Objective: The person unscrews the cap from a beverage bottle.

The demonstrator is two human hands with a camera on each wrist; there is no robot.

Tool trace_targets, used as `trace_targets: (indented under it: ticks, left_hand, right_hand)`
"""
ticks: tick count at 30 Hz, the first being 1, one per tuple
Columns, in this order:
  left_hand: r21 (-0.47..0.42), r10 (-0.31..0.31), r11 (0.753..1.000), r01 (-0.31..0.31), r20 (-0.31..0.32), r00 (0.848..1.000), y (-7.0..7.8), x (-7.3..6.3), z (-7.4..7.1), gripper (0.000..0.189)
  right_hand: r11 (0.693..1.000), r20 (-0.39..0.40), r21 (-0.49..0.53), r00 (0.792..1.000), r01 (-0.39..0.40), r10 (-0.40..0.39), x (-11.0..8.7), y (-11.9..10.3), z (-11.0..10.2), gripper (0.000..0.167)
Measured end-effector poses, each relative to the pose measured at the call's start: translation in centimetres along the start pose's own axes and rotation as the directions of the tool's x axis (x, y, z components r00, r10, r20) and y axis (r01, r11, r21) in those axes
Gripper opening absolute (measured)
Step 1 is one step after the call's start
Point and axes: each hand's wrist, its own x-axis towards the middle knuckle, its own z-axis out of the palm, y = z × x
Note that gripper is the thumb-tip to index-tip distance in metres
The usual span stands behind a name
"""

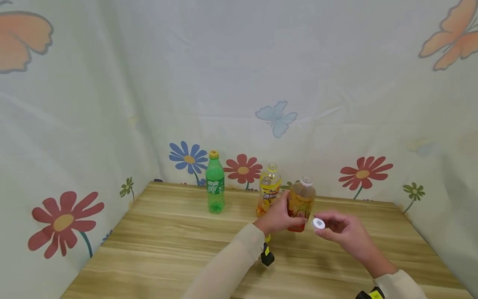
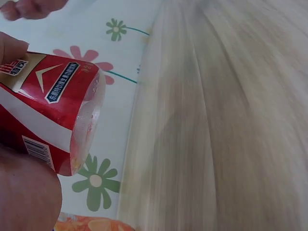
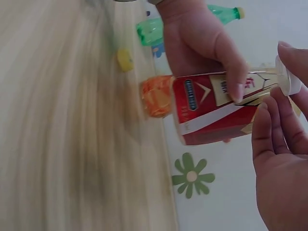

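Note:
My left hand [image 1: 277,216] grips an uncapped bottle [image 1: 301,200] with an amber drink in it; its label [image 2: 36,103] is red, white and gold. In the left wrist view cloth shows between the bottle's base and the table edge, so it appears raised. Just to its right, my right hand [image 1: 347,236] pinches a white bottle cap [image 1: 318,223] between thumb and fingers, apart from the bottle's neck. Behind my left hand stands an uncapped clear bottle [image 1: 269,187] with a yellow label, partly hidden. A yellow cap [image 3: 125,60] lies on the table near my left wrist.
A green bottle [image 1: 215,185] with its yellow cap on stands upright to the left of the others. The wood-grain table [image 1: 168,236] ends at a hanging cloth [image 1: 224,83] printed with flowers and butterflies, which surrounds the back and sides.

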Motion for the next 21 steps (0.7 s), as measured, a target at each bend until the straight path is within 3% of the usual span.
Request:
trace_targets:
  ticks: [6,15,21]
  left_hand:
    - [0.002,0.006,1.0,-0.006,0.034,0.999,-0.3,1.3,0.6,0.079]
    - [0.052,0.005,0.999,-0.006,0.02,1.0,0.1,3.3,2.1,0.08]
    - [0.068,-0.01,0.998,0.01,-0.008,1.0,0.5,4.0,2.5,0.078]
  right_hand:
    - [1.0,0.098,-0.012,0.995,-0.019,0.02,-0.6,2.1,-0.2,0.035]
    - [0.996,0.243,-0.038,0.968,0.076,-0.065,-0.9,4.1,-0.5,0.03]
    - [0.997,0.314,-0.08,0.949,0.005,0.02,-1.0,4.7,-0.1,0.03]
